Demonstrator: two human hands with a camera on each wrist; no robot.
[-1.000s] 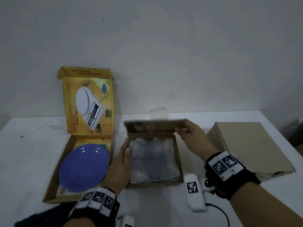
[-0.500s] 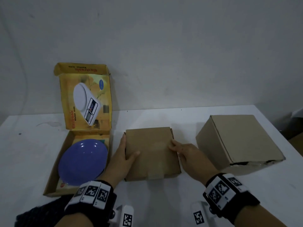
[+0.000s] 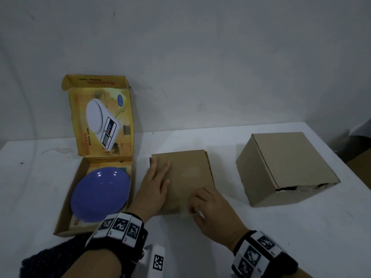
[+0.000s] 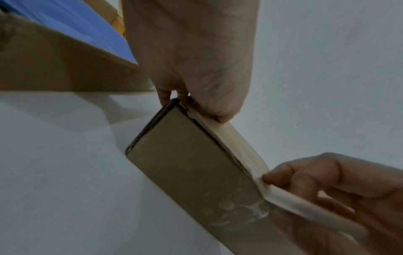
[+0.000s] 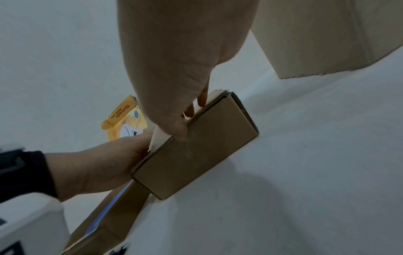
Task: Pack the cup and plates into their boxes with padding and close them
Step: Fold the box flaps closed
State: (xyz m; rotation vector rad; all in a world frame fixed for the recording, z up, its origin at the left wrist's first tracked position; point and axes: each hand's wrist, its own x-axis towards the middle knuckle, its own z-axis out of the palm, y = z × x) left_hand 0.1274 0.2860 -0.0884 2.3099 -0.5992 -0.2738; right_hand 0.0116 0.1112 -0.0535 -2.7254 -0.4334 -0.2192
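Observation:
A small flat brown box (image 3: 186,171) lies closed in the middle of the white table (image 3: 220,237). My left hand (image 3: 160,173) rests flat on the left part of its lid, fingers straight. At the near edge my right hand (image 3: 198,203) pinches the box, fingers on the lid and thumb on the front face over a patch of clear tape (image 4: 237,212). On the left, a purple plate (image 3: 100,193) lies in an open yellow scale box (image 3: 64,215) whose lid stands upright. No cup or padding is in sight.
A bigger brown carton (image 3: 285,169) stands closed at the right, close to the table's right edge. A dark cloth (image 3: 50,257) lies at the near left. The wall runs right behind the table.
The small box's lid, raised over bubble wrap a second ago, has come down shut. My left hand moved from the box's side onto the lid; my right hand slid to the near edge.

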